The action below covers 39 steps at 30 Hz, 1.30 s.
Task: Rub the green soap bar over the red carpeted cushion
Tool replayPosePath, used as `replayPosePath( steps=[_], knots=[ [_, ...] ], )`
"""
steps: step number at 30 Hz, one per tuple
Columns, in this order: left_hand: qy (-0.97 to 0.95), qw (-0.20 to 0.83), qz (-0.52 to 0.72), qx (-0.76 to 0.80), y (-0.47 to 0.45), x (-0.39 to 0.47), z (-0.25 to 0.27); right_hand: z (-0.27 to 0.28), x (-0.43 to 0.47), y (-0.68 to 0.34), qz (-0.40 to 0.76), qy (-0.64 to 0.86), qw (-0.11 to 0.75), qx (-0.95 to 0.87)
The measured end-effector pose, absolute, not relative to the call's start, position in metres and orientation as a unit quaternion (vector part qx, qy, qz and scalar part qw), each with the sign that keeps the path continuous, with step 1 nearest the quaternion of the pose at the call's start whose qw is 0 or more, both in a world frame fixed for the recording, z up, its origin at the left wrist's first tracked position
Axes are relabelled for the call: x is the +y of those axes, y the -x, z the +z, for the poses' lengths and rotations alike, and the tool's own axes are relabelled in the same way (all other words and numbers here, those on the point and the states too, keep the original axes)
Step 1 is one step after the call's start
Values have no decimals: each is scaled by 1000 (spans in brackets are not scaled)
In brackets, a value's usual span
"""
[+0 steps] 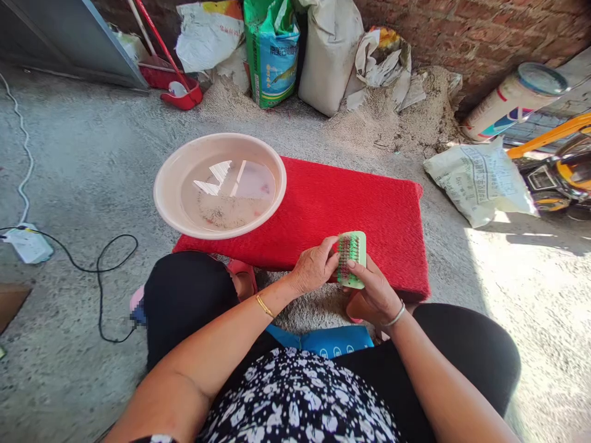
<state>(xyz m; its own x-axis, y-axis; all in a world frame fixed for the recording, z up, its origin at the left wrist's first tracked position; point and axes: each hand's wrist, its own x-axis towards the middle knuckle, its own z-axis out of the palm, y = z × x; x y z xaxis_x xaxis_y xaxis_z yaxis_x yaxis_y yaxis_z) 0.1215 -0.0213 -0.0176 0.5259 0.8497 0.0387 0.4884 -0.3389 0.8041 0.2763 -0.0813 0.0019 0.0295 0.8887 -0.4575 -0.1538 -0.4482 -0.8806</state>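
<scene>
A light green scrub brush (356, 272) is held over the near edge of the red cloth-covered bench (351, 197), its bristle side facing up toward me. My right hand (373, 284) grips it from the right, with the thumb on the front near its lower middle. From the left, my left hand (314, 266) has its thumb and fingers closed at the bristles along the brush's edge; some fingertips are hidden behind it. A large pale pink basin (162, 191) stands on the bench's left part, holding cloudy water with dark specks.
Sacks (330, 55) and spilled grain (364, 126) line the brick wall. A red dustpan (187, 98) stands at the back left, and a tall bucket (503, 104) at the back right. Cables and a white power strip (33, 245) lie on the left floor.
</scene>
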Motion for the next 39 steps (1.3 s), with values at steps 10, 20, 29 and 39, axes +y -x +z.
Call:
replayPosePath(
  steps=[10,20,29,39],
  knots=[
    [-788,387,236,416,-121,-21,-20,4,-83,-275,633,567,427,-310],
    [-784,376,223,441,-123,-17,-19,9,-77,-271,624,583,421,-307],
    [-778,355,325,404,-107,-15,-16,18,-82,-272,635,563,426,-313],
    [-727,303,463,407,-72,-37,39,12,-100,-289,638,561,482,-213]
  ],
)
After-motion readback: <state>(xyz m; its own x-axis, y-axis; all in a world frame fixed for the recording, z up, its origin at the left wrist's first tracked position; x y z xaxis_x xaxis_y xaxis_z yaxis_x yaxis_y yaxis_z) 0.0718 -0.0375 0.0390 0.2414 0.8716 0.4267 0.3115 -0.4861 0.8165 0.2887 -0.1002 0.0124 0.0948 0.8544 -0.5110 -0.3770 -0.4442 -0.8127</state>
